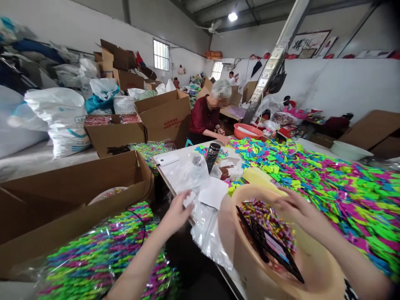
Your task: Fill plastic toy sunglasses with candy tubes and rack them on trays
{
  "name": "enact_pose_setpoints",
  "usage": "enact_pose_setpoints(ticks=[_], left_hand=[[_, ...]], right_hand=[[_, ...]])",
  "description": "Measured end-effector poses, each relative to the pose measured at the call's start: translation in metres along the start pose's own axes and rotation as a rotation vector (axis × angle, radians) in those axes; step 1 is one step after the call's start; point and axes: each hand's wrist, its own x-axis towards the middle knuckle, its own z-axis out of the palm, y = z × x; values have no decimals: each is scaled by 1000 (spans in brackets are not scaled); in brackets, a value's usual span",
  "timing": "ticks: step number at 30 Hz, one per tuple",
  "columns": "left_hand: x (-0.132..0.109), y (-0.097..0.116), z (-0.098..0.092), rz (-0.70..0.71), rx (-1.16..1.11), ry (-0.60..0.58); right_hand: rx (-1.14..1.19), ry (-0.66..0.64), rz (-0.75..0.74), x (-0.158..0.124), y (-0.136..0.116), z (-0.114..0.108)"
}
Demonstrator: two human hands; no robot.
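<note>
My left hand [177, 211] is at the table's left edge, beside a crumpled clear plastic bag [192, 173]. Its thumb and forefinger are apart; a whitish patch shows between them, and I cannot tell whether it touches them. Over the far right rim of a peach-coloured basin [239, 250] hangs my right hand [295, 205], slightly blurred, fingers loosely apart. Small multicoloured pieces [265, 210] fill part of the basin. A black-framed object with a pale panel [276, 246] leans inside. Behind the basin lies a yellow sheet-like thing [258, 177]; white paper [214, 192] rests left of it.
Bright flat plastic pieces [331, 187] heap over the table's right side. A dark patterned tumbler [213, 156] stands near the far left edge. Across the table sits a person in dark red [203, 116]. An open carton [78, 177] and a bag of colourful pieces [103, 250] are at left.
</note>
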Motion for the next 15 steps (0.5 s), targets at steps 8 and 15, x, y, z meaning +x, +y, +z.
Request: enact_pose_setpoints(ticks=[8, 15], left_hand=[[135, -14, 7, -207, 150, 345], [168, -53, 4, -397, 86, 316]], right_hand=[[-206, -185, 215, 197, -33, 105], [-237, -64, 261, 236, -15, 152]])
